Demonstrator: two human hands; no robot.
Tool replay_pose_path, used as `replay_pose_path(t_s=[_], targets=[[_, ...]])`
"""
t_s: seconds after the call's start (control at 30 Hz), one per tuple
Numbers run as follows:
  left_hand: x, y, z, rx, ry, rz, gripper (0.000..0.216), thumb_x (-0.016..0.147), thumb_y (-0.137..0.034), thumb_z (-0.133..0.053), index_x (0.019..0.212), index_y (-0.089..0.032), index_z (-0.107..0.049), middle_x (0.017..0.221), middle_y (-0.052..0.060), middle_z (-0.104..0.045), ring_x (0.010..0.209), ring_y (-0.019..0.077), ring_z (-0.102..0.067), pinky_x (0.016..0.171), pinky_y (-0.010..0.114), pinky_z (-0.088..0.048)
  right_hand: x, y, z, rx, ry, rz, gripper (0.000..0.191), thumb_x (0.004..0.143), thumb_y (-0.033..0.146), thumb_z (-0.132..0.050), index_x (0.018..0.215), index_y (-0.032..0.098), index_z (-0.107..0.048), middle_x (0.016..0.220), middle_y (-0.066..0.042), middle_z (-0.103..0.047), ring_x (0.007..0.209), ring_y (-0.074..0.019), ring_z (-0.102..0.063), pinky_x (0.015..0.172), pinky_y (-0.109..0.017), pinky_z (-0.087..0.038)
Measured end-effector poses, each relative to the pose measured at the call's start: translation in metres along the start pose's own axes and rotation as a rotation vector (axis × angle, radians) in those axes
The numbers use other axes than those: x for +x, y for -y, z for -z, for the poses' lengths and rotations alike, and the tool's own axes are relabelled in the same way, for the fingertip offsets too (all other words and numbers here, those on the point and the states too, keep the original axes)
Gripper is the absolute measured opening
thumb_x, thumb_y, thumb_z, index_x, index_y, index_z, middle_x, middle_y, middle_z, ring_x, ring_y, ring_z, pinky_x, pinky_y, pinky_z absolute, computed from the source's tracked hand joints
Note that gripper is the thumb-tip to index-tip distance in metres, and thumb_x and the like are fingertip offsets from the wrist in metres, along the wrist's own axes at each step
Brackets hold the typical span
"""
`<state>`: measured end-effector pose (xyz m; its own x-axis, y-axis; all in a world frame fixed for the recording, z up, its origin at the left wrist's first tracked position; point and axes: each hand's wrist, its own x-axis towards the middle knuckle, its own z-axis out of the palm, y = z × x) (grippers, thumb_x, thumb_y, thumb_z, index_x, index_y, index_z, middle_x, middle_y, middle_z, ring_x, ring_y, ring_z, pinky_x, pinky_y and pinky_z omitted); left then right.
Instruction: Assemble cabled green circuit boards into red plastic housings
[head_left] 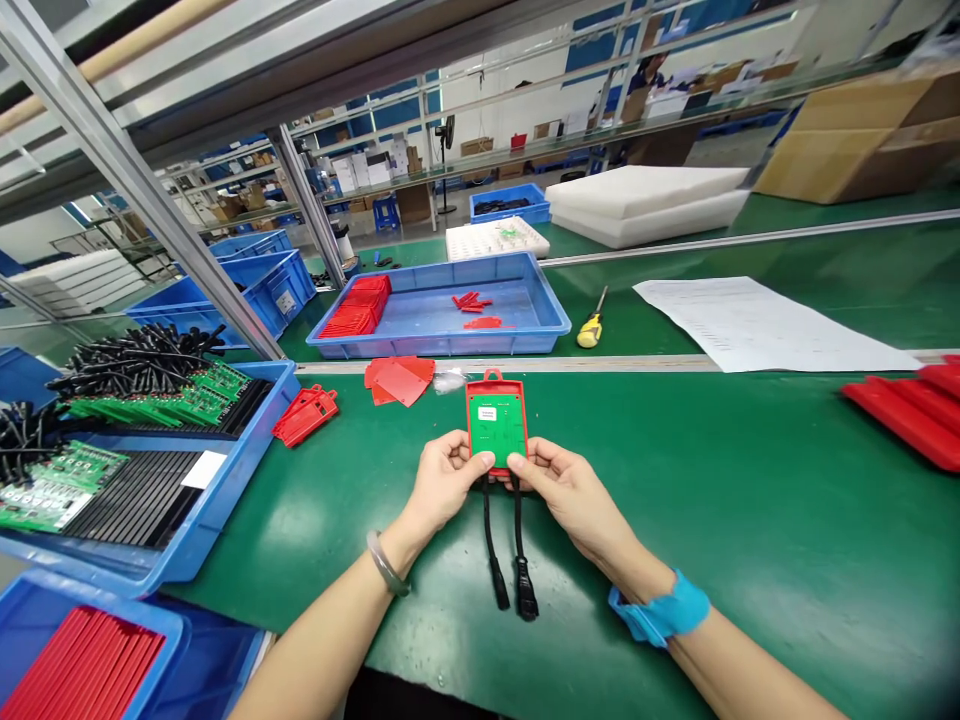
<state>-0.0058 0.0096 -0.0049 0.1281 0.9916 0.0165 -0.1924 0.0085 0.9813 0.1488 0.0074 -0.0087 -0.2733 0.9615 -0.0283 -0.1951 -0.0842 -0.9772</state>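
Note:
Between my two hands is a red plastic housing (493, 376) with a green circuit board (501, 430) lying in it. A small white label sits on the board's upper left. My left hand (448, 478) grips the housing's lower left corner, thumb on the board. At the lower right corner my right hand (564, 488) grips it the same way, thumb pressing the board's edge. Two short black cables (517, 530) hang from the lower end toward me, each ending in a connector. The fingers under the housing are partly hidden.
Left, a blue bin (247, 455) holds several circuit boards with black cables. Red housings (306, 415) and red flat panels (400, 380) lie on the green bench. Behind are a shallow blue tray (439, 345), a yellow screwdriver (591, 328) and a paper sheet (765, 320). Red parts (911, 415) lie right.

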Motion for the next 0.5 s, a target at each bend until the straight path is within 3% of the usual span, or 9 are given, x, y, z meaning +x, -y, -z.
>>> replay_pose_path(t_s=[0.13, 0.27, 0.4, 0.5], targets=[[0.001, -0.004, 0.005, 0.018, 0.038, 0.045, 0.031, 0.066, -0.036, -0.074, 0.080, -0.012, -0.060, 0.068, 0.002, -0.062, 0.059, 0.0110, -0.056, 0.061, 0.026, -0.046, 0.003, 0.007, 0.006, -0.028, 0.039, 0.008, 0.036, 0.077, 0.050, -0.063, 0.096, 0.020, -0.063, 0.095, -0.005, -0.067, 0.080, -0.0187, -0.061, 0.066, -0.028, -0.051], [-0.001, -0.001, 0.004, 0.093, 0.067, 0.062, 0.028, 0.068, -0.036, -0.073, 0.076, -0.012, -0.059, 0.066, 0.001, -0.061, 0.058, 0.0109, -0.056, 0.062, 0.025, -0.047, 0.006, 0.004, 0.011, -0.052, 0.038, 0.017, 0.037, 0.065, 0.045, -0.075, 0.087, 0.017, -0.063, 0.079, -0.004, -0.067, 0.073, -0.0179, -0.062, 0.071, -0.030, -0.050], [-0.005, 0.001, -0.002, 0.014, 0.095, 0.098, 0.028, 0.072, -0.034, -0.070, 0.086, -0.014, -0.058, 0.084, 0.004, -0.064, 0.071, 0.0133, -0.061, 0.070, 0.028, -0.050, 0.006, -0.003, 0.011, -0.067, -0.051, 0.034, 0.033, 0.065, 0.044, -0.074, 0.078, 0.017, -0.060, 0.068, -0.001, -0.062, 0.059, -0.0135, -0.056, 0.058, -0.026, -0.047], [-0.006, 0.003, -0.006, -0.031, 0.080, 0.087, 0.034, 0.065, -0.027, -0.076, 0.091, -0.014, -0.057, 0.088, 0.004, -0.065, 0.076, 0.0139, -0.062, 0.073, 0.027, -0.049, 0.005, -0.005, 0.010, -0.067, -0.077, 0.050, 0.031, 0.066, 0.043, -0.074, 0.077, 0.017, -0.059, 0.066, 0.000, -0.061, 0.056, -0.0125, -0.054, 0.054, -0.025, -0.045]])
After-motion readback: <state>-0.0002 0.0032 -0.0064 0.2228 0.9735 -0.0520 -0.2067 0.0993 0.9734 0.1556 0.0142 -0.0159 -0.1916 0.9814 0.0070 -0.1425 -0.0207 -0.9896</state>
